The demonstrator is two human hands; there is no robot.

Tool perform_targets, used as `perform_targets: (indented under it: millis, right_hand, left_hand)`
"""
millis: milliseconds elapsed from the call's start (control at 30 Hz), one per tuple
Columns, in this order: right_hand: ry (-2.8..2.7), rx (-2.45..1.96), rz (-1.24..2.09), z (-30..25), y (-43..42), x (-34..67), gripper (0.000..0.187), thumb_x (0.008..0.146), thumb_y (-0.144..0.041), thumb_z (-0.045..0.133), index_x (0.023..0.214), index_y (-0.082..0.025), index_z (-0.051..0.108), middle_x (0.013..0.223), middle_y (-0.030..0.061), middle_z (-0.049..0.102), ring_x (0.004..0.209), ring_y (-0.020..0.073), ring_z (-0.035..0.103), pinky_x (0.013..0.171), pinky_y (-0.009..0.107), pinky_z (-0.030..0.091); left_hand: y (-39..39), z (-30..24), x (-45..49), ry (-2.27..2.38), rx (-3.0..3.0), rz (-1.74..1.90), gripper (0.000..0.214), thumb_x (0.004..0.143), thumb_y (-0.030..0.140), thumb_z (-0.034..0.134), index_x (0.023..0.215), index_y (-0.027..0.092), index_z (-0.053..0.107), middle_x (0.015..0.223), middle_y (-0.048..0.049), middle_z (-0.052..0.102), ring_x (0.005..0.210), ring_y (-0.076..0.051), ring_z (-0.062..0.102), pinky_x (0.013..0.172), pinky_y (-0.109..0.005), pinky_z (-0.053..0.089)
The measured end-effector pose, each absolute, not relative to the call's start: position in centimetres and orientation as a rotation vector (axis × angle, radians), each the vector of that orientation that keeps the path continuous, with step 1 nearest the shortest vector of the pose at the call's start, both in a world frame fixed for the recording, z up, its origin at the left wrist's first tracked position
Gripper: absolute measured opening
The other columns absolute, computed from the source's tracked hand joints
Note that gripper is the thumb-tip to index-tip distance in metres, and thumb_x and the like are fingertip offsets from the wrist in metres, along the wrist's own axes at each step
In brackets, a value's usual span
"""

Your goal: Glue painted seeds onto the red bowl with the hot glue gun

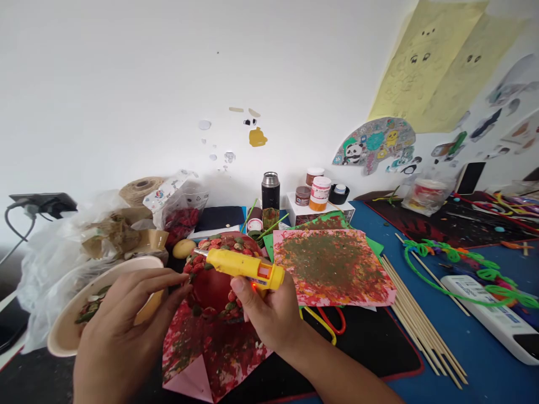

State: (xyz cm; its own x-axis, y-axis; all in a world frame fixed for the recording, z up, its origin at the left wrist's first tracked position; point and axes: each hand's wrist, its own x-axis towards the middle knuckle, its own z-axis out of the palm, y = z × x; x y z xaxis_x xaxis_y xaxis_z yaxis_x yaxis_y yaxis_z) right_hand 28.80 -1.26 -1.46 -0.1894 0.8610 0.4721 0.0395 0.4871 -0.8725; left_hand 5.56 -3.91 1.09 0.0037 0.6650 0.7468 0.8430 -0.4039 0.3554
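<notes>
My right hand (273, 308) is wrapped round a yellow hot glue gun (240, 265), its nozzle pointing left over the far-left part of a ring of small red and green pieces (231, 306). An orange-red light glows near its grip. At the ring's left edge, my left hand (126, 320) has thumb and fingertips pinched together; whatever they hold is hidden. The ring surrounds a dark red centre and lies over paint-smeared pink paper (193, 342). Partly behind my left hand stands a beige bowl (63, 336) with small dark green and reddish pieces inside.
Painted paper sheets (332, 264) lie right of the ring, beside wooden sticks (425, 325). Scissors (322, 322) are partly under them. A black flask (270, 193) and paint jars (320, 193) stand by the wall. Green pipe cleaners (421, 280) cross a white power strip (492, 314).
</notes>
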Motion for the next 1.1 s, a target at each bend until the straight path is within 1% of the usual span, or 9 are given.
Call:
perform_targets:
  millis: [167, 233, 300, 400, 600, 767, 833, 1000, 1100]
  right_hand:
    - [-1.465, -0.746, 0.963, -1.2, -1.2, 28.7, 0.049, 0.108, -0.068, 0.072, 0.104, -0.021, 0.087, 0.066, 0.0010, 0.068, 0.056, 0.0170, 0.063, 0.048, 0.026, 0.052]
    - [-1.453, -0.722, 0.964, -1.2, -1.1, 28.7, 0.041, 0.106, -0.060, 0.076, 0.098, -0.022, 0.087, 0.063, -0.0009, 0.065, 0.053, 0.0154, 0.057, 0.048, 0.026, 0.050]
    - [-1.449, -0.705, 0.960, -1.1, -1.1, 28.7, 0.034, 0.105, -0.054, 0.079, 0.098, -0.022, 0.086, 0.064, -0.0018, 0.065, 0.052, 0.0146, 0.055, 0.049, 0.027, 0.050]
    - [-1.450, -0.704, 0.969, -1.1, -1.1, 28.8, 0.029, 0.104, -0.051, 0.080, 0.104, -0.022, 0.087, 0.068, -0.0014, 0.069, 0.056, 0.0155, 0.059, 0.054, 0.027, 0.054]
    - [-1.471, -0.711, 0.953, -1.2, -1.0, 28.6, 0.033, 0.106, -0.056, 0.078, 0.106, -0.024, 0.086, 0.076, 0.0007, 0.074, 0.062, 0.0179, 0.066, 0.064, 0.030, 0.064]
    - [-1.466, -0.656, 0.966, -1.1, -1.0, 28.6, 0.031, 0.107, -0.052, 0.078, 0.117, -0.025, 0.088, 0.094, 0.0043, 0.084, 0.077, 0.0212, 0.079, 0.080, 0.033, 0.071]
    - [-1.470, -0.649, 0.962, -0.9, -1.0, 28.7, 0.030, 0.107, -0.050, 0.078, 0.118, -0.024, 0.088, 0.098, 0.0049, 0.086, 0.081, 0.0219, 0.081, 0.083, 0.033, 0.071]
    - [-1.475, -0.636, 0.958, -0.7, -1.0, 28.7, 0.028, 0.107, -0.048, 0.078, 0.119, -0.025, 0.089, 0.097, 0.0044, 0.086, 0.079, 0.0215, 0.080, 0.085, 0.034, 0.071]
    - [-1.497, -0.671, 0.947, -0.8, -1.1, 28.7, 0.033, 0.108, -0.053, 0.077, 0.122, -0.026, 0.089, 0.092, 0.0042, 0.084, 0.075, 0.0215, 0.078, 0.078, 0.034, 0.071]
  left_hand:
    - [-3.6, 1.1, 6.0, -1.440, -2.124, -1.239, 0.015, 0.107, 0.046, 0.069, 0.110, 0.038, 0.081, 0.104, -0.0022, 0.086, 0.099, -0.028, 0.079, 0.092, -0.043, 0.060]
    - [-3.6, 1.1, 6.0, -1.394, -2.133, -1.222, 0.014, 0.106, 0.045, 0.070, 0.110, 0.038, 0.081, 0.103, -0.0021, 0.086, 0.097, -0.028, 0.078, 0.092, -0.042, 0.059]
    - [-3.6, 1.1, 6.0, -1.393, -2.121, -1.208, 0.014, 0.107, 0.044, 0.069, 0.111, 0.037, 0.081, 0.103, -0.0025, 0.085, 0.097, -0.029, 0.079, 0.093, -0.042, 0.058]
    - [-3.7, 1.2, 5.9, -1.395, -2.121, -1.157, 0.016, 0.108, 0.044, 0.067, 0.112, 0.037, 0.080, 0.102, -0.0025, 0.085, 0.095, -0.029, 0.079, 0.093, -0.043, 0.057]
    - [-3.7, 1.4, 6.0, -1.392, -2.107, -1.077, 0.016, 0.109, 0.043, 0.065, 0.112, 0.036, 0.078, 0.101, -0.0027, 0.087, 0.096, -0.029, 0.078, 0.092, -0.044, 0.056]
    - [-3.3, 1.2, 6.3, -1.361, -2.085, -1.092, 0.017, 0.105, 0.046, 0.067, 0.109, 0.036, 0.081, 0.097, -0.0021, 0.087, 0.090, -0.030, 0.078, 0.090, -0.045, 0.056]
    - [-3.2, 1.2, 6.5, -1.363, -2.092, -1.094, 0.018, 0.105, 0.046, 0.068, 0.109, 0.035, 0.081, 0.098, -0.0026, 0.087, 0.090, -0.031, 0.078, 0.089, -0.045, 0.055]
    - [-3.1, 1.2, 7.0, -1.388, -2.088, -1.099, 0.018, 0.106, 0.046, 0.067, 0.109, 0.035, 0.081, 0.098, -0.0018, 0.089, 0.089, -0.029, 0.079, 0.088, -0.043, 0.055]
    - [-2.8, 1.0, 7.1, -1.368, -2.072, -1.083, 0.019, 0.108, 0.045, 0.066, 0.107, 0.034, 0.081, 0.094, -0.0009, 0.088, 0.085, -0.027, 0.078, 0.084, -0.041, 0.054]
